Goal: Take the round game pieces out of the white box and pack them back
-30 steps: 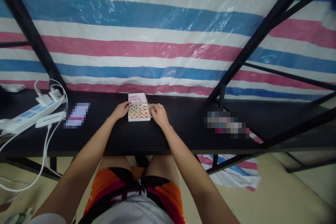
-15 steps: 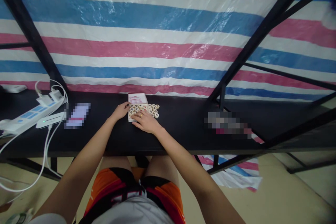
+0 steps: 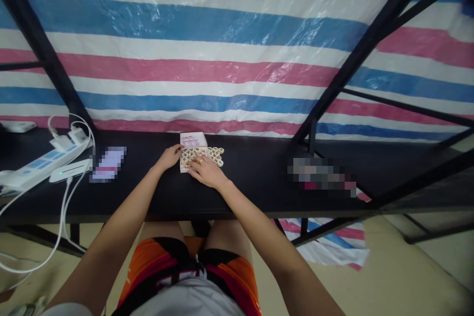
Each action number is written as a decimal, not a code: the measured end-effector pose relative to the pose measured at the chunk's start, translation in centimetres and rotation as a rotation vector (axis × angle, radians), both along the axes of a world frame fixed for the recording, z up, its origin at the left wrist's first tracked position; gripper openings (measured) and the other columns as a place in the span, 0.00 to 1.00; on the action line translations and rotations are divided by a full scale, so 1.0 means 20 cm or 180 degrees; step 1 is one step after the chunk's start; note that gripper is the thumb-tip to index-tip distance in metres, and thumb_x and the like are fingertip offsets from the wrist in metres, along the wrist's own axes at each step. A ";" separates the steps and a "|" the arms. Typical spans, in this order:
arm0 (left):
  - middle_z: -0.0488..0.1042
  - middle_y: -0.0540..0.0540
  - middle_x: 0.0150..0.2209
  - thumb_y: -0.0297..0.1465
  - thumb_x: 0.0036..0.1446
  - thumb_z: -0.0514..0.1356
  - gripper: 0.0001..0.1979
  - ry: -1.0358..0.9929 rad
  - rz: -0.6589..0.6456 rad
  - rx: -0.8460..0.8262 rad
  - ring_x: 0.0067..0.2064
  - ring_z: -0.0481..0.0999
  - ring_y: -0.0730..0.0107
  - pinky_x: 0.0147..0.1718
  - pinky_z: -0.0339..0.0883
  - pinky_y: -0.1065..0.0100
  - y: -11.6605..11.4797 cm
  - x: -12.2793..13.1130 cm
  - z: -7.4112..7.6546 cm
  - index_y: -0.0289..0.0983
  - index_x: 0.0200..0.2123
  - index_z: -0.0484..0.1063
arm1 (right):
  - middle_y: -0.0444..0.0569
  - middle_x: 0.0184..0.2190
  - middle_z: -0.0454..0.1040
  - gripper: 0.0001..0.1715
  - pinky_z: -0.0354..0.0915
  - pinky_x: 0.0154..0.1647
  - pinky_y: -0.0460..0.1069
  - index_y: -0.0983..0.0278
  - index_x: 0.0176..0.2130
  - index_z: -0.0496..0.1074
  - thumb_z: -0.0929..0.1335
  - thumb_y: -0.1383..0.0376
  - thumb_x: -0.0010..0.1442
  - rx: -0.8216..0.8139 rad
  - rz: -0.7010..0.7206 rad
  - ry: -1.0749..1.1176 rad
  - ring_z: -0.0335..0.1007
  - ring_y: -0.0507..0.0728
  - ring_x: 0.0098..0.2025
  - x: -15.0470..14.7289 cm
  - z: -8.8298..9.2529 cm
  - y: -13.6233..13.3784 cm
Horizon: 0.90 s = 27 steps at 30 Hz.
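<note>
Fingers (image 3: 194,163) of the right hand (image 3: 209,173) lay slightly spread over a white box (image 3: 183,170) of round game pieces (image 3: 190,152), near the centre of the frame; whether they pinched a piece could not be told; a ring (image 3: 201,160) showed on one of them. Left of centre, the left hand (image 3: 169,157) held bent fingers at the box's upper left corner; whether they gripped or merely touched it was too small to tell; more pieces (image 3: 217,150) clustered just right of the box, partly hidden by the right hand; a white printed panel (image 3: 193,139) showed just above it; a white power strip (image 3: 44,160) sat at the frame's left on the black table (image 3: 259,187); striped sheeting (image 3: 203,69) filled the upper frame.
</note>
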<state>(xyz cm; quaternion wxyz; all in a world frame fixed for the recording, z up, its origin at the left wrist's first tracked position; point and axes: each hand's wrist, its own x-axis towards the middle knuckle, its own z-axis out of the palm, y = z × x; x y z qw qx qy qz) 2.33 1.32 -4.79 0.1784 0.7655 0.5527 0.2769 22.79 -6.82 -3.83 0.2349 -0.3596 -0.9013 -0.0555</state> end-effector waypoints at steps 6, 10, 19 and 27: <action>0.78 0.43 0.38 0.33 0.59 0.52 0.19 -0.0029 -0.0014 0.0018 0.38 0.76 0.64 0.41 0.65 0.68 0.00 0.00 0.00 0.36 0.51 0.71 | 0.53 0.44 0.69 0.21 0.59 0.53 0.56 0.60 0.51 0.71 0.59 0.55 0.67 -0.0059 -0.0024 0.0054 0.64 0.59 0.46 0.00 -0.01 0.01; 0.77 0.44 0.37 0.33 0.59 0.51 0.19 -0.0028 -0.0009 -0.0011 0.38 0.75 0.65 0.40 0.65 0.68 0.00 0.00 -0.01 0.36 0.51 0.71 | 0.53 0.44 0.68 0.21 0.59 0.52 0.56 0.59 0.52 0.70 0.58 0.55 0.67 -0.0024 -0.0020 -0.0011 0.64 0.59 0.46 0.00 -0.01 0.01; 0.78 0.44 0.38 0.34 0.59 0.51 0.19 -0.0015 0.0001 -0.0034 0.38 0.75 0.65 0.40 0.65 0.68 0.01 -0.01 -0.01 0.36 0.51 0.71 | 0.52 0.40 0.67 0.21 0.60 0.50 0.54 0.62 0.47 0.73 0.57 0.56 0.68 -0.0054 -0.0001 -0.0011 0.65 0.57 0.43 0.00 0.00 0.00; 0.77 0.44 0.37 0.34 0.59 0.51 0.19 0.0010 0.0017 -0.0025 0.37 0.75 0.65 0.39 0.64 0.69 -0.01 0.00 0.01 0.35 0.51 0.71 | 0.54 0.44 0.67 0.17 0.62 0.52 0.52 0.63 0.48 0.73 0.60 0.67 0.64 0.0011 -0.0378 0.1054 0.65 0.58 0.47 0.13 -0.02 0.09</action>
